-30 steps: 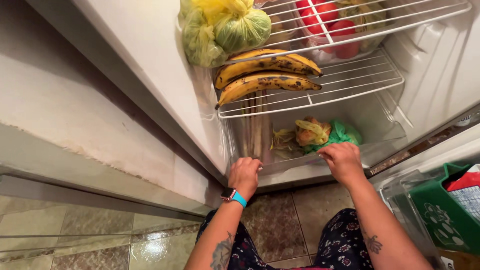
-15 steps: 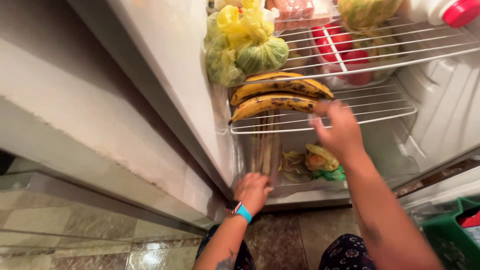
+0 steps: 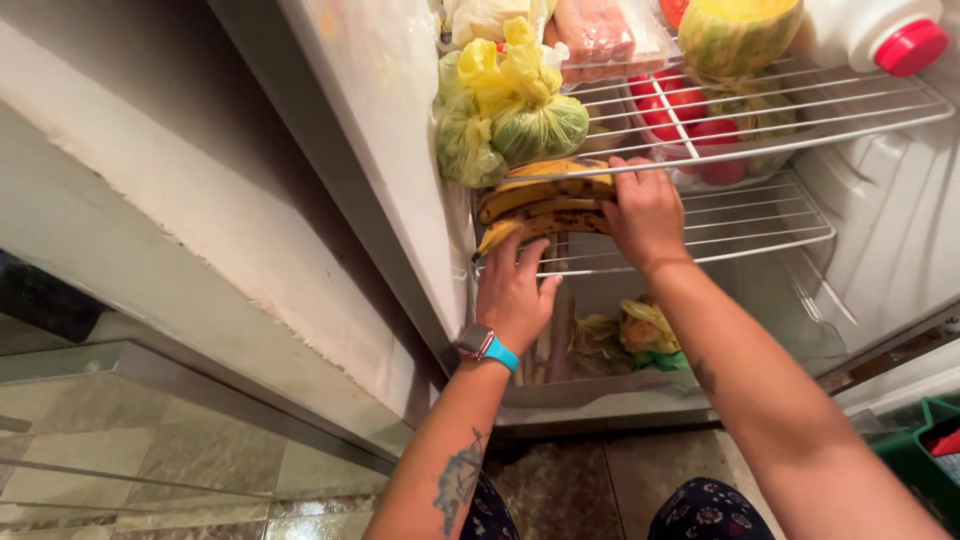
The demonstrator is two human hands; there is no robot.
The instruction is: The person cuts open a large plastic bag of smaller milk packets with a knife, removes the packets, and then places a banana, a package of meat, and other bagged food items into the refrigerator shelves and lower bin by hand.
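Two spotted yellow bananas (image 3: 540, 200) lie on the lower white wire shelf (image 3: 760, 225) of an open fridge. My right hand (image 3: 645, 210) rests over the right ends of the bananas, fingers curled on them. My left hand (image 3: 515, 290), with a watch on a blue strap, is raised just under the bananas' left end, fingers spread and touching the shelf's front edge. Below, the clear drawer (image 3: 600, 385) holds long stalks and small bags.
A yellow-green bag of produce (image 3: 505, 115) sits on the upper wire shelf (image 3: 860, 105), beside tomatoes (image 3: 680, 105), a wrapped melon half (image 3: 740, 35) and a white jug with a red cap (image 3: 905, 45). A green crate (image 3: 915, 465) stands at the right. Tiled floor lies below.
Both hands left the drawer's front edge and rose to the banana shelf. The right hand now covers the bananas' right ends; the left hand has come up beneath their left end.
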